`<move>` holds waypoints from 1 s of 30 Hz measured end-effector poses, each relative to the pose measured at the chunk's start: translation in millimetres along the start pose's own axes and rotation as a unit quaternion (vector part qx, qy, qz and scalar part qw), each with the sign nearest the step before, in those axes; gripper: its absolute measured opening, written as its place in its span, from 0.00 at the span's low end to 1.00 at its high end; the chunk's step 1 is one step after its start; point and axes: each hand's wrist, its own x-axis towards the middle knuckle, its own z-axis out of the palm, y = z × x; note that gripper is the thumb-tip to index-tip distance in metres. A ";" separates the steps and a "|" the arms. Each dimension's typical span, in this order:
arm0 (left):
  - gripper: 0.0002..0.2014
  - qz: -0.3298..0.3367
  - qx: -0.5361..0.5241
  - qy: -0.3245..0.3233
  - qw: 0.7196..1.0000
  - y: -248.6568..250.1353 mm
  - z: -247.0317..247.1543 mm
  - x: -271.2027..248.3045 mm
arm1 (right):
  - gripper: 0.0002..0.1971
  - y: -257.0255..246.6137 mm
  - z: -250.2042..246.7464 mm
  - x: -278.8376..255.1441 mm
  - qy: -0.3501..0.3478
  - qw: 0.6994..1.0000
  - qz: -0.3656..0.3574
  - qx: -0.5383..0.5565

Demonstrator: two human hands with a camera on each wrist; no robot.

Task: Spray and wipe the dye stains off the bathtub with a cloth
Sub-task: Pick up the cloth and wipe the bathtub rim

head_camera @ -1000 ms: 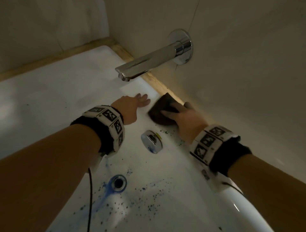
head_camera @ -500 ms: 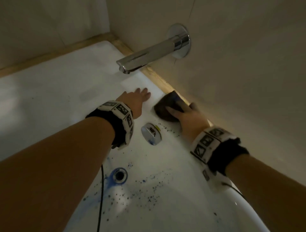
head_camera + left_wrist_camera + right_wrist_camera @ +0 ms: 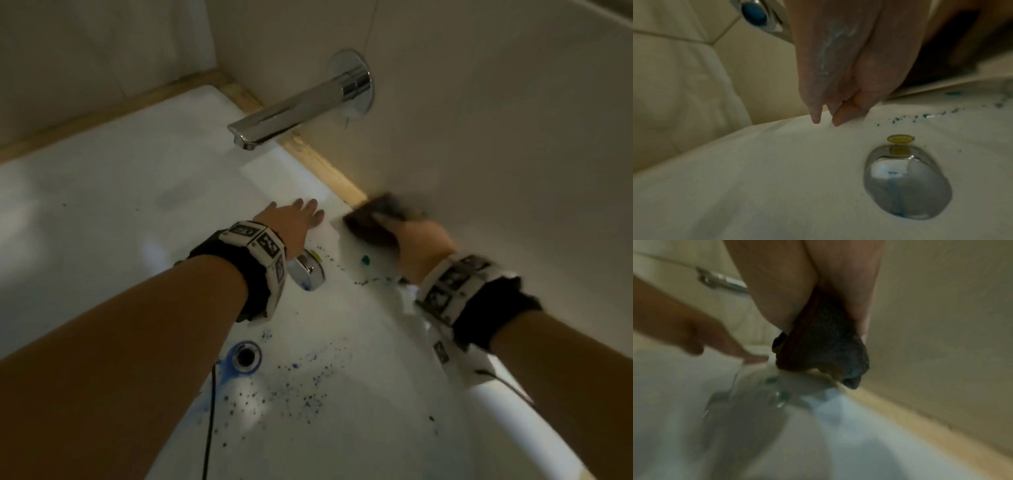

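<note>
The white bathtub point(image 3: 102, 212) carries blue dye specks point(image 3: 301, 377) around the drain point(image 3: 245, 358), and a teal blot point(image 3: 366, 260) with dark specks lies near the rim. My right hand point(image 3: 400, 228) grips a bunched dark cloth point(image 3: 370, 222) and presses it on the tub's edge against the wooden strip and wall; the right wrist view shows the cloth point(image 3: 824, 344) wedged between thumb and fingers. My left hand point(image 3: 301, 214) lies flat with straight fingers on the tub wall just left of the cloth, fingertips point(image 3: 816, 120) touching the enamel. No spray bottle is in view.
A chrome spout point(image 3: 291, 113) juts from the tiled wall above the hands. A chrome overflow knob point(image 3: 306, 272) with a yellow sticker point(image 3: 900, 139) sits just below my left wrist. A wooden strip point(image 3: 329, 171) runs between tub and wall.
My right hand has slid the cloth to the right along the rim toward the wall, uncovering a teal blot and specks. The left hand stays flat in much the same place.
</note>
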 end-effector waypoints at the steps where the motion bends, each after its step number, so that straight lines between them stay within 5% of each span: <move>1: 0.35 -0.004 -0.002 0.003 1.000 1.0 1.3 0.4 | 0.34 -7.0 9.9 -5.2 -0.016 1.000 -0.002 -0.019; 6: 0.36 -0.006 -0.019 -0.002 1.000 1.7 2.5 1.4 | 0.34 -23.4 37.7 -47.0 0.021 0.998 -0.038 -0.045; 12: 0.36 -0.007 -0.023 -0.016 1.000 4.3 1.1 2.5 | 0.33 -28.3 32.9 -75.2 -0.026 0.994 -0.105 -0.017; 15: 0.35 -0.011 -0.015 -0.014 1.000 4.0 -1.7 3.7 | 0.34 -6.4 16.3 -59.5 0.026 1.000 -0.013 0.005; 19: 0.34 -0.005 -0.021 -0.012 1.000 4.4 -1.2 3.2 | 0.35 5.4 25.5 -56.8 0.006 0.995 0.090 0.031; 25: 0.35 -0.004 -0.019 -0.012 1.000 4.8 -2.2 3.6 | 0.39 -34.7 70.6 -101.7 0.037 0.999 -0.032 -0.002; 30: 0.35 0.005 -0.042 -0.017 0.999 3.9 -8.1 3.1 | 0.37 -41.3 50.2 -73.5 0.105 0.989 -0.096 -0.026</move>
